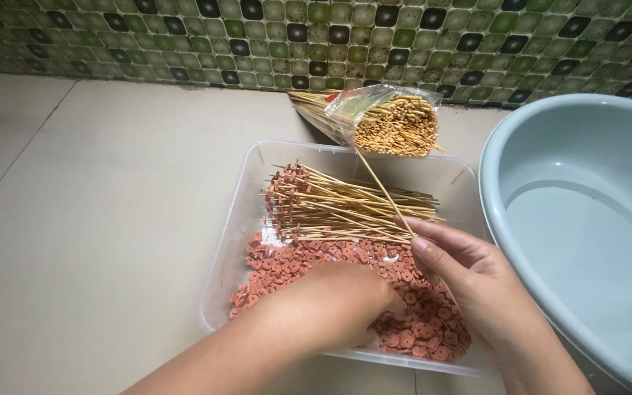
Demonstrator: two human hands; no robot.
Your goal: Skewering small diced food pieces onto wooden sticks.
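A clear plastic tub (237,212) on the floor holds a heap of small reddish sausage slices (287,265) at its near end. A pile of bamboo skewers (345,208), each tipped with slices, lies across its far end. My left hand (338,300) reaches down into the slices, fingers curled and hidden among them. My right hand (469,278) pinches a single bare bamboo skewer (378,183) that points up and away toward the bag.
A clear plastic bag of unused bamboo skewers (393,121) lies behind the tub against a green tiled wall (330,36). A large pale blue basin (587,227) stands to the right, close to my right hand. Beige floor tiles (96,219) extend left.
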